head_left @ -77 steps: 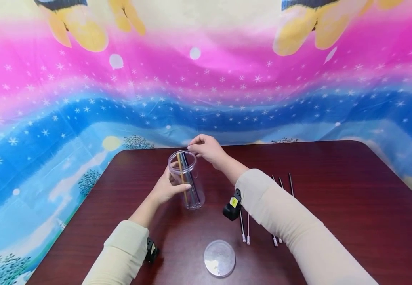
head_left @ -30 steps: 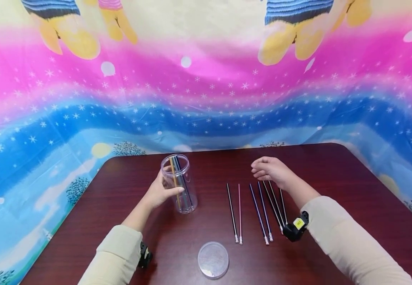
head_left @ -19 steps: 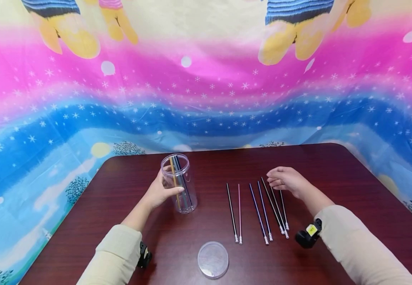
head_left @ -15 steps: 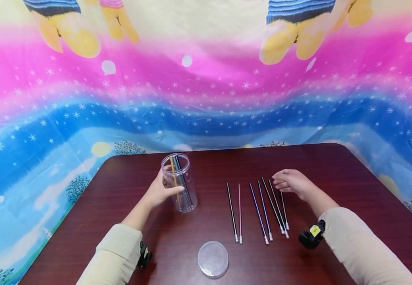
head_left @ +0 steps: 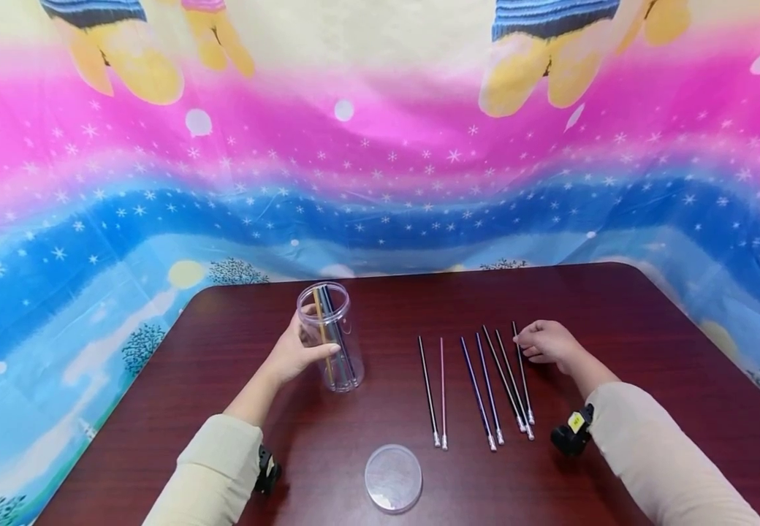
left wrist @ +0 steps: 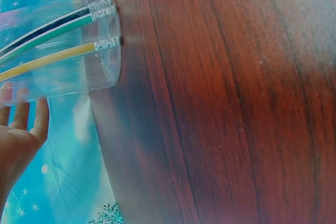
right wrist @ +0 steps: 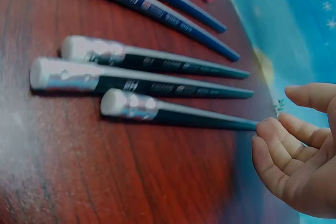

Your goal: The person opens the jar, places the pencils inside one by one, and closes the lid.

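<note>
My left hand [head_left: 291, 356] grips a clear plastic jar [head_left: 352, 365], with the thumb across its near side. Inside stand several pencils; yellow [left wrist: 52, 62], green [left wrist: 58, 36] and dark ones show in the left wrist view, silver-and-white ends down. My right hand [head_left: 546, 343] is at the far end of the rightmost black pencil [head_left: 523, 376], which lies on the table. In the right wrist view the bent fingers meet that pencil's [right wrist: 194, 118] far end, while the thumb stands apart from them. Two more black pencils [head_left: 506, 376] lie beside it.
Two blue pencils [head_left: 476, 387], a pink pencil [head_left: 442, 387] and another black pencil [head_left: 427, 387] lie further left on the brown table [head_left: 393, 314]. A round clear lid [head_left: 393, 478] is at the near side. A patterned cloth [head_left: 380, 183] hangs behind the table.
My right hand has left the jar's mouth, crossed to the right over the pencils and come down at the rightmost black pencil. The left hand still holds the jar.
</note>
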`<action>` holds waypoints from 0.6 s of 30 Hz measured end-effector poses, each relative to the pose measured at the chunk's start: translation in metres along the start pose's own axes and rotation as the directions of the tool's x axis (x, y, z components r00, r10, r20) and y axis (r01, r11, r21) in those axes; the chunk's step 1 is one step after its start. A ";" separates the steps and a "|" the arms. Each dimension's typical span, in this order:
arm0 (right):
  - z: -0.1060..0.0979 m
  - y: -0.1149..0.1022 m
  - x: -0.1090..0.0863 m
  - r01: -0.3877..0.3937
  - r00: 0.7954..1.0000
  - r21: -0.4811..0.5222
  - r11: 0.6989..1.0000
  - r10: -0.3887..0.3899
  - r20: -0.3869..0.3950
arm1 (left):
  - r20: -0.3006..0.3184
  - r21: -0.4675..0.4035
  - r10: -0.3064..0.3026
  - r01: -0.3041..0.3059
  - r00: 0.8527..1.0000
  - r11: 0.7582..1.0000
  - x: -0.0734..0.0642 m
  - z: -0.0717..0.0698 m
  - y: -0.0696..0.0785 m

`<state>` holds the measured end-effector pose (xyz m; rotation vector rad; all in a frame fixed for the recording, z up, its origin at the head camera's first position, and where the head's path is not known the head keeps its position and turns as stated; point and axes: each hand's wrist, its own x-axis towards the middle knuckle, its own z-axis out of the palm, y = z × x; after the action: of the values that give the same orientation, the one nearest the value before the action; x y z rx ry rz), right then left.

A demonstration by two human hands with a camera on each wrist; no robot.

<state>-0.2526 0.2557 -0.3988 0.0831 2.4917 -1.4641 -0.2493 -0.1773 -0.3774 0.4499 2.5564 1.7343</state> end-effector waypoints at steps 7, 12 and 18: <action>0.000 0.008 0.002 -0.065 0.998 -0.034 0.997 0.065 0.001 | 0.010 0.026 -0.011 0.011 1.000 1.000 0.002 0.001 0.000; -0.003 0.011 0.004 -0.065 0.998 -0.058 0.996 0.065 -0.001 | 0.021 0.024 -0.005 0.005 1.000 1.000 0.005 0.000 0.000; 0.001 0.006 0.009 -0.064 0.998 -0.133 0.989 0.065 0.004 | 0.008 0.023 -0.011 0.011 1.000 1.000 0.003 -0.002 -0.002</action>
<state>-0.2598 0.2575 -0.4064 0.1316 2.5465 -1.2678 -0.2535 -0.1795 -0.3783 0.4420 2.5699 1.6980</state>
